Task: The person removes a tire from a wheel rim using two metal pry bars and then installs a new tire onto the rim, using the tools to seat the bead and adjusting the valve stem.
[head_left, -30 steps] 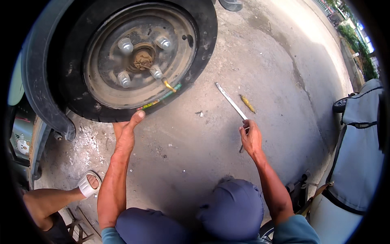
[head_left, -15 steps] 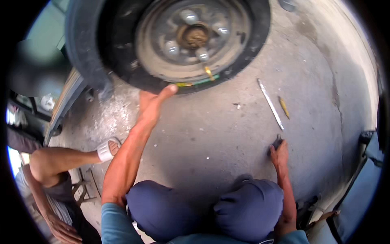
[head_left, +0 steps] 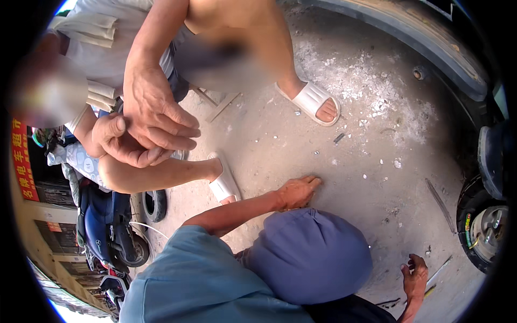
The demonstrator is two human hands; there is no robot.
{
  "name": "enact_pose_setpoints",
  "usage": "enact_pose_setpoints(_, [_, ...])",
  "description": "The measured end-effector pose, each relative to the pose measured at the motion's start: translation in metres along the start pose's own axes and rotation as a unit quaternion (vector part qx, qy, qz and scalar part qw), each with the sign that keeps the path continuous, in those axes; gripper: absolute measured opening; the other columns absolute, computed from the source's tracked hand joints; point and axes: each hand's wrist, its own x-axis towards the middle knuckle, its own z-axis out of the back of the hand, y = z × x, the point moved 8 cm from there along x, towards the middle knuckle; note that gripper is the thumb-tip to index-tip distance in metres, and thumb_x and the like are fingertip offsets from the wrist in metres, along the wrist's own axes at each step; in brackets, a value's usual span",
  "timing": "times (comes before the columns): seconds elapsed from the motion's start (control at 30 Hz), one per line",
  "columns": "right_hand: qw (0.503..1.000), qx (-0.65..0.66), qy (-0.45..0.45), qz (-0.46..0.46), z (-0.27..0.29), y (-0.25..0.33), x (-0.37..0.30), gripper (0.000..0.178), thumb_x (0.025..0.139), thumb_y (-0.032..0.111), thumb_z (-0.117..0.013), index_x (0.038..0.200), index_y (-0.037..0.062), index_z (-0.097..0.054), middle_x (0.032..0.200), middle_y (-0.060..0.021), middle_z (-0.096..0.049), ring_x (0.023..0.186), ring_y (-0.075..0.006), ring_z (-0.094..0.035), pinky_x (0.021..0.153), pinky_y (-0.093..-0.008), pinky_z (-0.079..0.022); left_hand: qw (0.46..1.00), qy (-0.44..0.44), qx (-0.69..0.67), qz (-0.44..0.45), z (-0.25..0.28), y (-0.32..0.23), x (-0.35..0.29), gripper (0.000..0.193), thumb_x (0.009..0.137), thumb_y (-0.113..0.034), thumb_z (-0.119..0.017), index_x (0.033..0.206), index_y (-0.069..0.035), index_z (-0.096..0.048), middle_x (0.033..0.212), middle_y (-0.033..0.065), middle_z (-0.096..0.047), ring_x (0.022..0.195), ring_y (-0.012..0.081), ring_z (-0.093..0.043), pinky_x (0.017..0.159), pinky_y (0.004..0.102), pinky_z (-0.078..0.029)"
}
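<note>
My left hand [head_left: 298, 193] is down at the floor beside my knee, its fingers bent and pressed together. Whatever may be under its fingertips is hidden. At the lower right, my right hand [head_left: 415, 279] hovers with loosely curled fingers, the thumb apart and nothing visible in them. Close to it lie a thin metal rod [head_left: 440, 268] and a yellow-handled tool [head_left: 430, 292], partly covered by the hand. The wheel with its black tyre [head_left: 465, 215] stands at the right rim of the view.
Another person sits at the upper left, their hands [head_left: 153, 118] together and a white sandal [head_left: 315, 103] on the floor. A dark strip [head_left: 440, 204] lies left of the wheel. A blue scooter [head_left: 99, 223] and a loose tyre [head_left: 154, 205] stand farther left.
The view has swung left, bringing the other person in close. My left hand has left the tyre's edge for the floor. My right hand no longer shows the dark object it was gripping.
</note>
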Motion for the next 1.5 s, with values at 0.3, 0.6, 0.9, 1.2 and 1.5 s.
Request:
enact_pose_setpoints(0.3, [0.973, -0.014, 0.166, 0.157, 0.084, 0.217, 0.091, 0.023, 0.094, 0.028, -0.065, 0.098, 0.0074, -0.074, 0.075, -0.0099, -0.069, 0.064, -0.0236, -0.061, 0.064, -0.0373, -0.051, 0.924, -0.238, -0.207, 0.216, 0.055, 0.043, -0.227, 0.026, 0.092, -0.001, -0.055, 0.118, -0.003, -0.060, 0.101, 0.0138, -0.069, 0.088, 0.0301, -0.069, 0.078, 0.0391, -0.056])
enact_pose_setpoints(0.6, [0.930, -0.198, 0.204, 0.231, 0.142, 0.379, 0.065, 0.024, 0.096, 0.021, -0.062, 0.106, 0.0018, -0.072, 0.090, -0.0233, -0.070, 0.079, -0.0394, -0.066, 0.075, -0.0447, -0.052, 0.810, -0.543, -0.194, 0.109, 0.244, -0.076, -0.329, 0.021, 0.089, 0.003, -0.061, 0.108, -0.005, -0.062, 0.095, 0.0099, -0.068, 0.083, 0.0278, -0.068, 0.069, 0.0389, -0.055])
enact_pose_setpoints(0.9, [0.835, -0.281, 0.388, 0.271, 0.175, 0.572, -0.046, 0.026, 0.096, 0.023, -0.060, 0.094, -0.0012, -0.069, 0.084, -0.0266, -0.066, 0.074, -0.0391, -0.064, 0.066, -0.0445, -0.049, 0.718, -0.595, -0.239, 0.270, 0.286, -0.087, -0.455, 0.027, 0.088, -0.007, -0.061, 0.115, -0.006, -0.059, 0.098, 0.0093, -0.064, 0.093, 0.0301, -0.066, 0.074, 0.0425, -0.053])
enact_pose_setpoints(1.2, [0.711, -0.295, 0.452, 0.451, 0.210, 0.688, -0.115, 0.040, 0.098, 0.039, -0.054, 0.089, 0.0018, -0.066, 0.072, -0.0231, -0.066, 0.070, -0.0443, -0.065, 0.067, -0.0519, -0.051, 0.710, -0.480, -0.215, 0.468, 0.220, -0.128, -0.543, 0.020, 0.086, -0.007, -0.061, 0.106, -0.004, -0.059, 0.096, 0.0127, -0.061, 0.093, 0.0297, -0.064, 0.072, 0.0420, -0.054])
enact_pose_setpoints(1.5, [0.585, -0.457, 0.502, 0.444, 0.229, 0.776, -0.221, 0.035, 0.099, 0.032, -0.052, 0.089, 0.0015, -0.067, 0.083, -0.0268, -0.067, 0.082, -0.0487, -0.064, 0.072, -0.0544, -0.051, 0.604, -0.221, -0.419, 0.641, 0.067, -0.259, -0.657, 0.030, 0.088, -0.012, -0.057, 0.116, -0.005, -0.060, 0.117, 0.0182, -0.066, 0.109, 0.0337, -0.066, 0.090, 0.0458, -0.054])
